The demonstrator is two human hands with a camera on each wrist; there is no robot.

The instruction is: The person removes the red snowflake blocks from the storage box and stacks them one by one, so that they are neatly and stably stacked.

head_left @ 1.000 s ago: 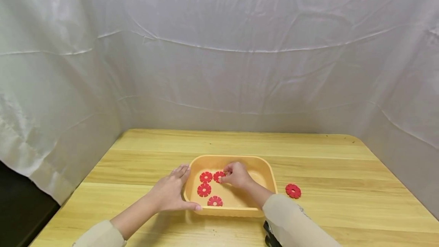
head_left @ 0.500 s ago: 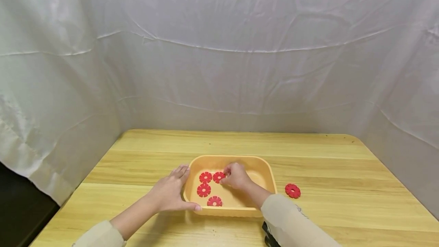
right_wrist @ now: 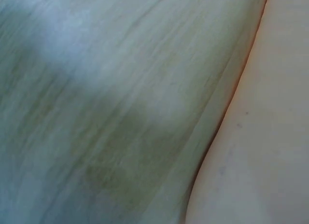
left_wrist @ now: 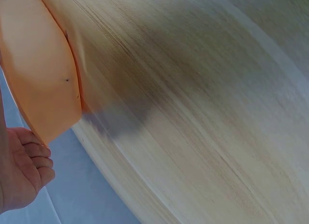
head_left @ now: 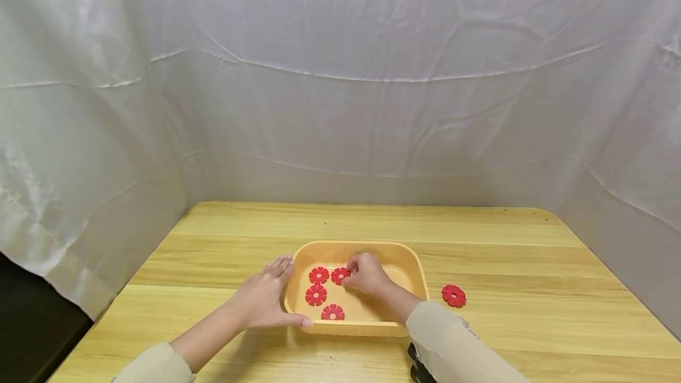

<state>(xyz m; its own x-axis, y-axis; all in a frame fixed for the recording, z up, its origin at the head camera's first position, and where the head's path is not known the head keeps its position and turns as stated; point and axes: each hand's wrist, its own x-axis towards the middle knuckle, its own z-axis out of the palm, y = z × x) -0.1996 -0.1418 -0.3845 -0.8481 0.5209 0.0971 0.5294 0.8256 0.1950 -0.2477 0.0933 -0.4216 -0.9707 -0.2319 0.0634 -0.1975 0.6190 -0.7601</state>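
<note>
An orange-yellow plastic tray sits on the wooden table. My left hand lies against its left end in the head view, fingers fairly straight along the outside and thumb stretched to the front rim. Over the inside, my right hand pinches the edge of a red notched disc. Three more such discs lie on the tray floor: a back-left disc, one below it and a front disc. The left wrist view catches the fingers by the tray's outer wall.
Another red notched disc lies on the table to the right of the tray. A black object shows beside the right sleeve. Pale cloth hangs behind the table and at both sides.
</note>
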